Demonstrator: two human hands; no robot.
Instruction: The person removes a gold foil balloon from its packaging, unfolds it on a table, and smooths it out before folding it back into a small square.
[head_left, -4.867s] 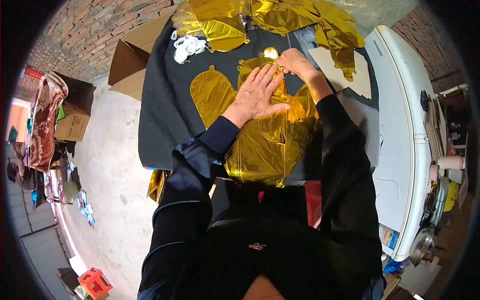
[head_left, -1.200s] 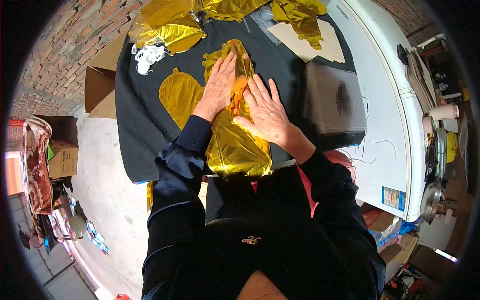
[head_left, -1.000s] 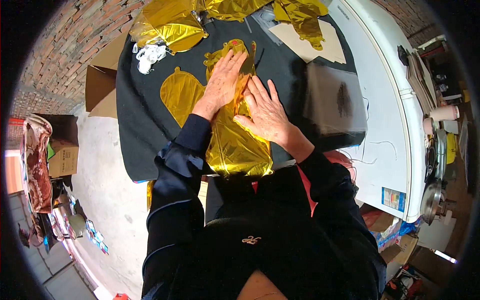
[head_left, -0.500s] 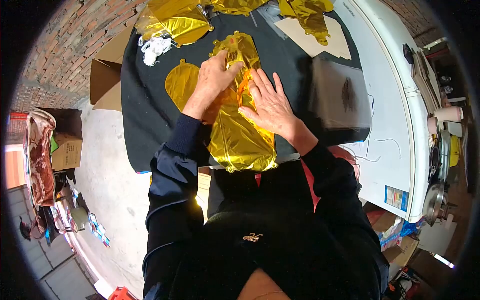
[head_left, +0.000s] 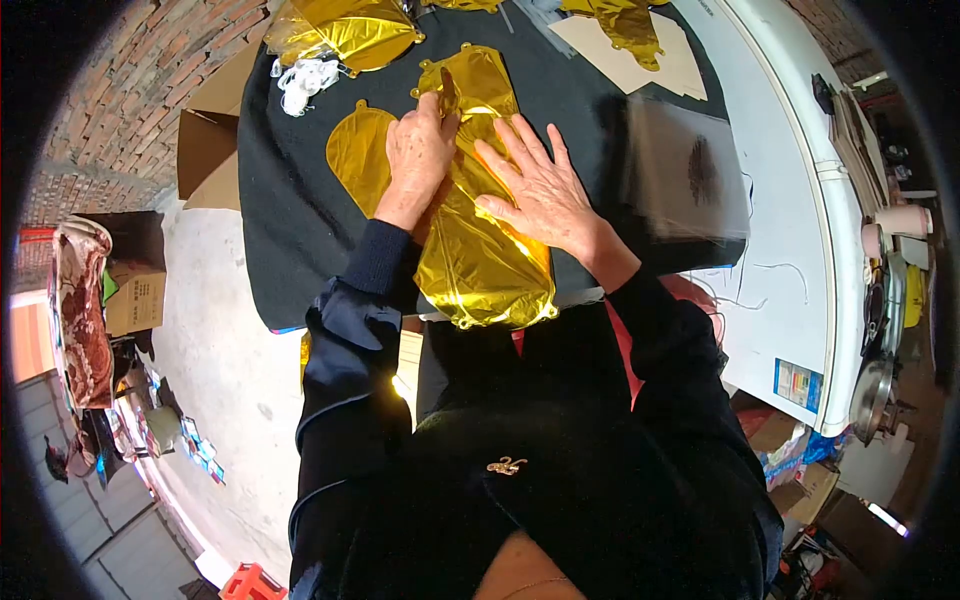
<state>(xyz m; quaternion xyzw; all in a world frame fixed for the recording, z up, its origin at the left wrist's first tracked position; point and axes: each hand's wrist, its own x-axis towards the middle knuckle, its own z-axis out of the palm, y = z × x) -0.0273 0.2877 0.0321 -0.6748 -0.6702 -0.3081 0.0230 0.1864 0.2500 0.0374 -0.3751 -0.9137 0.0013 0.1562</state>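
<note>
A flat gold foil balloon [head_left: 485, 270], wrinkled and shiny, lies lengthwise on the black cloth, its near end at the table's front edge. My left hand [head_left: 418, 160] is closed at its upper left part, fingers bent and thumb drawn in on a fold of the foil. Spread flat, my right hand [head_left: 545, 200] rests on the balloon's right side with its fingers pointing away from me. Partly behind my left hand, a second gold foil piece [head_left: 358, 155] with a rounded end and small tab lies flat.
More gold foil balloons [head_left: 345, 35] lie at the far left, beside a bundle of white string [head_left: 305, 85]. Beige card sheets [head_left: 640, 55] and clear plastic bags [head_left: 685, 180] are to the right. A white appliance-like surface [head_left: 775, 300] borders the black cloth [head_left: 290, 220].
My left hand has drawn its fingers and thumb together on the foil. The balloon's upper part looks flatter and smoother. My right hand stays spread in nearly the same place.
</note>
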